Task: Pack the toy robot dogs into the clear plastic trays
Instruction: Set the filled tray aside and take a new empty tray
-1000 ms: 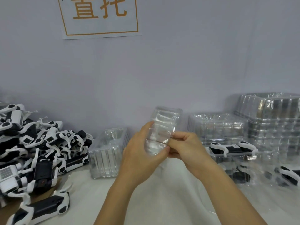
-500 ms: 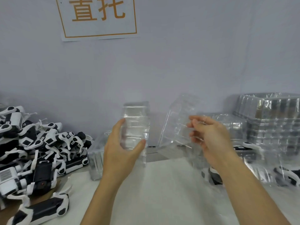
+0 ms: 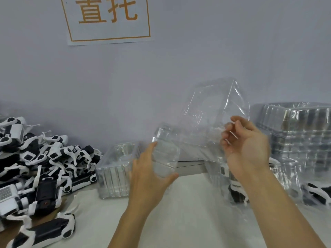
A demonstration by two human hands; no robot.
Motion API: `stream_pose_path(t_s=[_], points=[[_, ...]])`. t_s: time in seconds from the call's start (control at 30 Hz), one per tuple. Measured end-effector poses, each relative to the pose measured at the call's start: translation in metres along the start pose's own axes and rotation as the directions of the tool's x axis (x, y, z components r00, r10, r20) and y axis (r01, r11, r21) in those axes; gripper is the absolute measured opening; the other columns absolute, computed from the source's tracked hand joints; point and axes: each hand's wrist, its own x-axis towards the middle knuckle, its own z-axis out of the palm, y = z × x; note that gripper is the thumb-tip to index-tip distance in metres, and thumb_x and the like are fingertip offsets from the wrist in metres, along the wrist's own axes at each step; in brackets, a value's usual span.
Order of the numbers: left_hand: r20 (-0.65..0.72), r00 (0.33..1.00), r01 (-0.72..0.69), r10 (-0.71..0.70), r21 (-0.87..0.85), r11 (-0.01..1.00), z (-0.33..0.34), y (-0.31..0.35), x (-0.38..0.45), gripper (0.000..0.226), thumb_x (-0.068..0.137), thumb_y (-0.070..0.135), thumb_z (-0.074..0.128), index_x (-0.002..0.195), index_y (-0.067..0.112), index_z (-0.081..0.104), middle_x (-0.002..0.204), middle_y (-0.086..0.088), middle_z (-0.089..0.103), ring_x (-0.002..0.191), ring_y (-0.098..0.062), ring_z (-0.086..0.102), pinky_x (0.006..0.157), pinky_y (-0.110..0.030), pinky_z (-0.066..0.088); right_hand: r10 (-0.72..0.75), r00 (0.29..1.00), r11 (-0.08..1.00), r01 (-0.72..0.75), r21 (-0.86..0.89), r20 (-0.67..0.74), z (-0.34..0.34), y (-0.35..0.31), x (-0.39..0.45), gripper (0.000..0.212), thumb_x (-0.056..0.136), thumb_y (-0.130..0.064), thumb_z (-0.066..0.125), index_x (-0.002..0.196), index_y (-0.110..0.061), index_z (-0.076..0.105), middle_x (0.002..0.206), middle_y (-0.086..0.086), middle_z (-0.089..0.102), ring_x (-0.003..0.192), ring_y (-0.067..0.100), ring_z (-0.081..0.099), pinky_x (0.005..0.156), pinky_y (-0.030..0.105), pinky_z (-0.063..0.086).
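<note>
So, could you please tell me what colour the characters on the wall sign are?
Orange, on the white sign; the head view shows it.

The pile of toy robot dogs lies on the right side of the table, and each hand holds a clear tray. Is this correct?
Not quite. In the head view the pile of toy robot dogs lies on the left side. The rest holds: the left hand and right hand each hold a clear tray.

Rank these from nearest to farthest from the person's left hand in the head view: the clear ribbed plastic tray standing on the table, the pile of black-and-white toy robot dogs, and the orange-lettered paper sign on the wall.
1. Clear ribbed plastic tray, just left of the left hand.
2. Pile of black-and-white toy robot dogs, far left.
3. Orange-lettered paper sign, high on the wall.
</note>
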Motion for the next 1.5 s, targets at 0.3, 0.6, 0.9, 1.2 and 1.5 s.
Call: stream_pose_path(t_s=[0.3,0.6,0.9,1.2,1.5], points=[[0.29,0.957,-0.127,0.027,0.332,0.935,0.027,-0.003,-0.018,0.097,0.084,0.026,0.076,0.143,0.054,0.004,0.115,0.025,0.033,0.106,-0.002,0.02,0.095,-0.029,0.016,0.002,1.0,0.999,-0.003,0.049,0.02,-0.001,0.0,0.0,0.024,0.1,-0.003,0.044,0.088,-0.012,0.062,0.065,0.0,0.058,0.056,0.012,0.05,0.054,0.021,0.041],[0.027,0.987,0.133,-0.158,0.408,0.903,0.021,-0.003,-0.02,0.02,0.095,0.028,0.057,0.082,0.024,0.042,0.076,0.009,0.046,0.075,-0.016,0.046,0.062,-0.028,0.037,0.044,0.994,0.996,-0.051,0.074,0.095,0.002,0.005,-0.001,0.024,0.098,-0.003,0.045,0.086,-0.012,0.064,0.063,0.0,0.058,0.052,0.012,0.049,0.05,0.02,0.042],[0.551,0.827,0.047,-0.114,0.134,0.99,0.034,-0.013,-0.026,0.029,0.096,0.043,0.056,0.124,0.045,0.052,0.144,0.021,0.041,0.131,-0.005,0.044,0.104,-0.022,0.038,0.05,0.993,0.996,-0.058,0.069,0.105,0.002,0.009,0.0,0.023,0.097,-0.002,0.045,0.089,-0.012,0.064,0.065,0.0,0.059,0.055,0.012,0.05,0.053,0.02,0.042],[0.285,0.903,0.422,-0.321,-0.45,0.787,0.019,0.015,-0.002,0.029,0.105,0.024,0.045,0.102,0.009,0.07,0.091,-0.009,0.076,0.076,-0.018,0.073,0.066,-0.024,0.055,0.066,0.992,0.993,-0.076,0.089,0.104,0.005,0.018,-0.002,0.023,0.097,-0.003,0.045,0.086,-0.011,0.063,0.064,0.001,0.058,0.057,0.014,0.051,0.055,0.022,0.042],[0.412,0.857,0.471,-0.308,-0.87,0.147,-0.035,0.041,0.017,0.069,0.082,0.066,0.064,0.13,0.016,0.059,0.124,-0.015,0.069,0.102,-0.036,0.071,0.079,-0.052,0.059,0.16,0.943,0.987,-0.159,-0.03,0.29,0.006,0.038,-0.006,0.014,0.089,-0.006,0.05,0.085,-0.015,0.06,0.073,0.001,0.062,0.076,0.02,0.066,0.08,0.034,0.043]])
